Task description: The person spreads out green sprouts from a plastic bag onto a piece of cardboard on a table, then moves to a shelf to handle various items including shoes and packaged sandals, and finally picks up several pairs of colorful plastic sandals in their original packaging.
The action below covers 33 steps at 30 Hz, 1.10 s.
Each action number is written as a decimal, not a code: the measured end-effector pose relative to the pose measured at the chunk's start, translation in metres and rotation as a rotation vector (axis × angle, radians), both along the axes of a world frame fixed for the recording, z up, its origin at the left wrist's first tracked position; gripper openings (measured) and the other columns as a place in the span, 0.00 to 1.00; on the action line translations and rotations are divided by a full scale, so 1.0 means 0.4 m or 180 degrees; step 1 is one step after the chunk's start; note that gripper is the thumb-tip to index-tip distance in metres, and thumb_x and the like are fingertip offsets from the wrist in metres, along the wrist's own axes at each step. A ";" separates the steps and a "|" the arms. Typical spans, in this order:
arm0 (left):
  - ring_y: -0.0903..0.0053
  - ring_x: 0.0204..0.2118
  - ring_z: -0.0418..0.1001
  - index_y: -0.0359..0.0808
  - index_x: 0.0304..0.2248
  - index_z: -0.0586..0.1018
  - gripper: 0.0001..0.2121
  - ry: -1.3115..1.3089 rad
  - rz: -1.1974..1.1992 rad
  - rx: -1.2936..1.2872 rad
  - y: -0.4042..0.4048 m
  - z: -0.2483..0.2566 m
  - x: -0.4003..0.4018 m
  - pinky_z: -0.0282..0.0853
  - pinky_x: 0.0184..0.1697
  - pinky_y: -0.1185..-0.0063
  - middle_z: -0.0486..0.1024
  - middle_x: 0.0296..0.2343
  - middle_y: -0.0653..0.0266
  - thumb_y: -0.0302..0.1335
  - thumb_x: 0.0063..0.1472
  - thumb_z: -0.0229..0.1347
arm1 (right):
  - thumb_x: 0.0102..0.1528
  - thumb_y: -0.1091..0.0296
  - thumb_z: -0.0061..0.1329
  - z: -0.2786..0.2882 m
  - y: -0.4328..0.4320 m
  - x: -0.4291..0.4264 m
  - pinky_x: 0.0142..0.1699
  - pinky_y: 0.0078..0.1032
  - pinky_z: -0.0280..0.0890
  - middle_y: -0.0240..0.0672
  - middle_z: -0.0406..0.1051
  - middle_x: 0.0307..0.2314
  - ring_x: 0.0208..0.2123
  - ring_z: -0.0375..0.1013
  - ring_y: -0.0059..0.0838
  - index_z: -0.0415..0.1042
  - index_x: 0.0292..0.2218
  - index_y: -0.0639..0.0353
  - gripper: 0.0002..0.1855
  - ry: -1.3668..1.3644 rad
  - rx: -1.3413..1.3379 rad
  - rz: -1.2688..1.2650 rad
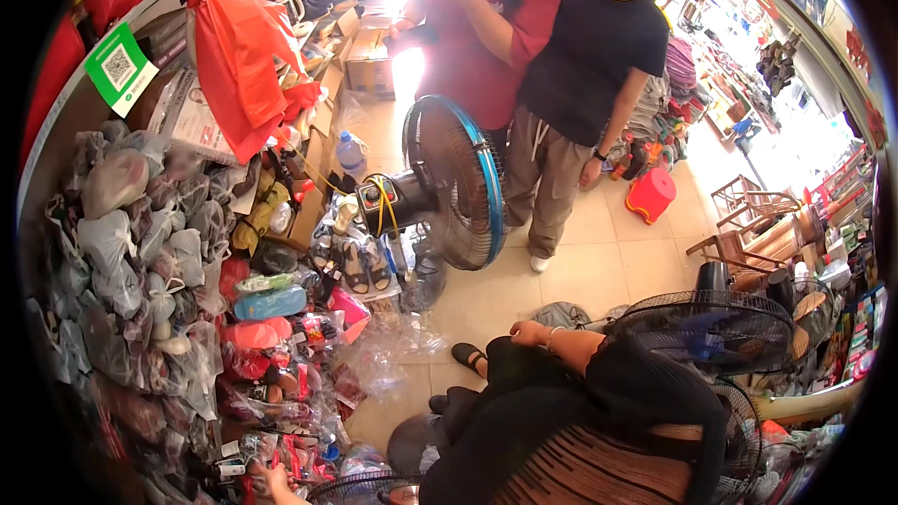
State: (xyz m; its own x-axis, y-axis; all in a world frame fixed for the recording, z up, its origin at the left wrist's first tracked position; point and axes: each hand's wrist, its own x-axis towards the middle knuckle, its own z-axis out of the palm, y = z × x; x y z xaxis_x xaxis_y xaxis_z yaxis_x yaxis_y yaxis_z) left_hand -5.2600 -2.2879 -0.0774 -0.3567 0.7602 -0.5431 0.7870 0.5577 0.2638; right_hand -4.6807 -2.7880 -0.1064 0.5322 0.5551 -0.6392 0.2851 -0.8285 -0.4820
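My left hand [275, 481] reaches in at the bottom left among bagged footwear, beside red straps [291, 454]; whether it grips one I cannot tell. My right hand [530, 332] lies over my knee in black clothing, with a bracelet at the wrist and nothing visible in it. Near the left hand are a small white-labelled item [231, 466] and clear plastic packaging [400, 358]. Further up the same pile lie red slippers [258, 334] and a blue slipper [271, 303] in plastic. Sandals [365, 263] sit beyond them.
A standing fan [454, 182] rises ahead; another fan [701, 330] stands at my right. Two people stand beyond, one in a red shirt [484, 35], one in a black T-shirt [593, 63]. Bagged goods [105, 245] line the left. A red stool [650, 195] stands on the tiles.
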 end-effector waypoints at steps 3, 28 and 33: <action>0.73 0.09 0.63 0.57 0.56 0.41 0.36 0.0032 0.0018 -0.0031 -0.015 0.000 0.003 0.63 0.11 0.72 0.69 0.16 0.60 0.32 0.53 0.51 | 0.41 0.59 0.46 -0.018 0.007 0.001 0.45 0.30 0.64 0.46 0.71 0.34 0.40 0.69 0.41 0.74 0.36 0.58 0.20 -0.0002 0.0000 0.0050; 0.75 0.10 0.64 0.54 0.57 0.40 0.34 -0.0728 -0.0510 -0.0447 0.048 0.101 -0.041 0.62 0.11 0.75 0.68 0.16 0.61 0.29 0.56 0.47 | 0.44 0.58 0.47 -0.070 0.056 0.025 0.46 0.29 0.63 0.44 0.71 0.35 0.39 0.70 0.40 0.72 0.38 0.56 0.19 0.0069 -0.0062 0.0534; 0.76 0.16 0.69 0.29 0.17 0.75 0.12 -0.0427 -0.1653 0.0480 0.004 0.341 -0.098 0.65 0.17 0.77 0.70 0.14 0.61 0.28 0.53 0.49 | 0.42 0.58 0.47 -0.078 0.079 0.022 0.47 0.30 0.63 0.47 0.71 0.35 0.41 0.69 0.42 0.73 0.37 0.60 0.21 0.0185 0.0128 0.0304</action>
